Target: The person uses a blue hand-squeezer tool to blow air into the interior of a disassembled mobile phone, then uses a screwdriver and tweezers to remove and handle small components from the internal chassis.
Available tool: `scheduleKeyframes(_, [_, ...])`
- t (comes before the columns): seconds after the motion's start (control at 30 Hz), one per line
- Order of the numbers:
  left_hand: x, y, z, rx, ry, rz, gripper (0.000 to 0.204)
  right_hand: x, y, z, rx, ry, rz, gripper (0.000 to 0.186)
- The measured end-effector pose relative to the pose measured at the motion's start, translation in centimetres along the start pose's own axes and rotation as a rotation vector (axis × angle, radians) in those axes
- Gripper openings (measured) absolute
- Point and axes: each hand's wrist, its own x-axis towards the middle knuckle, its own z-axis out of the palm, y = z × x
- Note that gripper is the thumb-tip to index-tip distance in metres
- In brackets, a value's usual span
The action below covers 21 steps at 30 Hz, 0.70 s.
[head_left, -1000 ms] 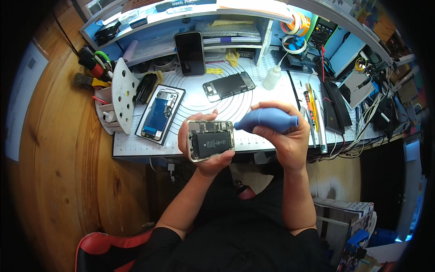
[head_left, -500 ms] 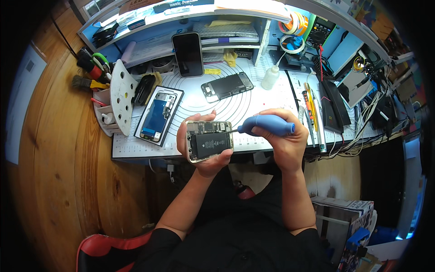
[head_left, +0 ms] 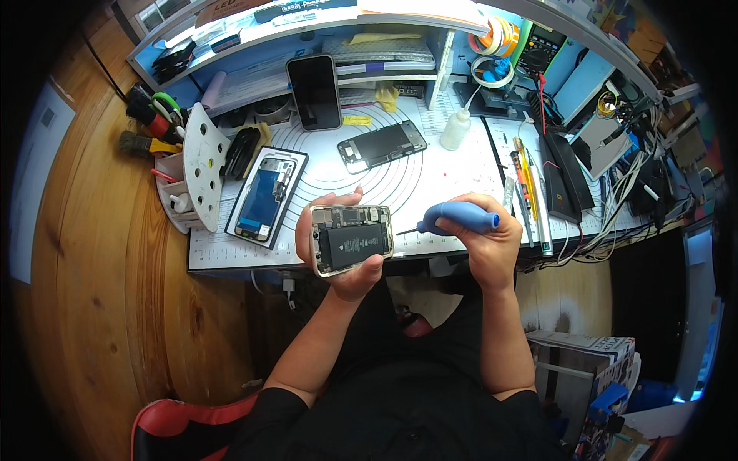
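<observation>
My left hand (head_left: 353, 283) is closed around an opened phone (head_left: 352, 244), its insides facing up with a dark battery and circuit parts exposed. My right hand (head_left: 492, 256) grips a blue rubber blower bulb (head_left: 463, 216) just right of it, the thin nozzle (head_left: 410, 230) pointing toward the phone's right edge. Beyond my hands lies a detached black screen assembly (head_left: 382, 146). A second screen part with blue backing (head_left: 260, 200) rests in a shallow tray at left. An upright black phone (head_left: 314, 91) stands behind them.
A white tool organizer (head_left: 199, 167) with brushes sits at left. A translucent squeeze bottle (head_left: 455, 134) stands right of center, beside screwdrivers (head_left: 525, 189). Farther right are a long black device (head_left: 563, 177), tangled cables and a multimeter (head_left: 536, 50). A shelf (head_left: 300, 18) spans the back.
The blower has moved down from its position a second ago, and its thin nozzle shows more clearly. The opened phone has shifted slightly left in my left hand's grip.
</observation>
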Motion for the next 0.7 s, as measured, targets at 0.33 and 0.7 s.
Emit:
scheduleKeyframes(0.33, [0.1, 0.5, 0.2, -0.038, 0.085, -0.133, 0.091, -2.2, -1.0, -1.1, -0.051, 0.092, -0.036, 0.032])
scheduleKeyframes(0.7, [2.5, 3.8, -0.3, -0.069, 0.378, -0.428, 0.059, -6.8, -1.2, -2.9, -0.154, 0.190, -0.116, 0.055])
